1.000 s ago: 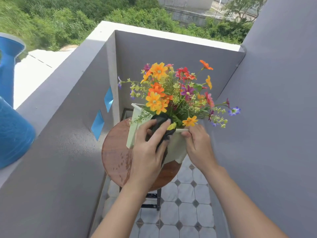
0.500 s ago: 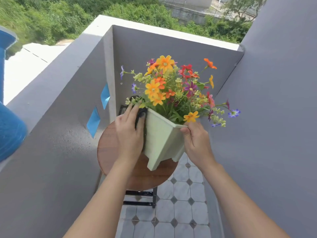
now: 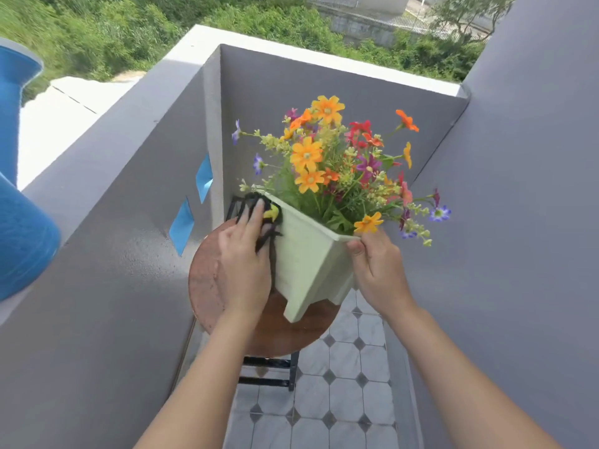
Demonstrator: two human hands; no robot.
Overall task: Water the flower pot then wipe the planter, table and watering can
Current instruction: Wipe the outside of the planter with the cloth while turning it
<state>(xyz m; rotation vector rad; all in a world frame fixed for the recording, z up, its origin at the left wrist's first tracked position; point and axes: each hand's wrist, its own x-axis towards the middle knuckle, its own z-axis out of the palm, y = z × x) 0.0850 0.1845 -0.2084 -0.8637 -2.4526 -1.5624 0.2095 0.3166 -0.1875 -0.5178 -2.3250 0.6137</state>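
Observation:
A pale green square planter (image 3: 308, 264) full of orange, red and purple flowers (image 3: 337, 163) is tilted over the round wooden table (image 3: 207, 280), one foot pointing down at the tabletop. My right hand (image 3: 376, 270) grips its right rim corner. My left hand (image 3: 246, 257) presses a black cloth (image 3: 259, 205) with a yellow patch flat against the planter's left side, near the rim. The blue watering can (image 3: 22, 228) sits on the ledge at the far left, partly out of frame.
Grey balcony walls (image 3: 113, 286) close in on the left, back and right. Two blue diamond openings (image 3: 181, 226) pierce the left wall. Below the table lie a black frame (image 3: 269, 371) and a tiled floor (image 3: 343, 400). Greenery lies beyond the ledge.
The planter was turned, so its corner now faces me. My left hand with the cloth went from the front face to the left side, then slid up toward the rim.

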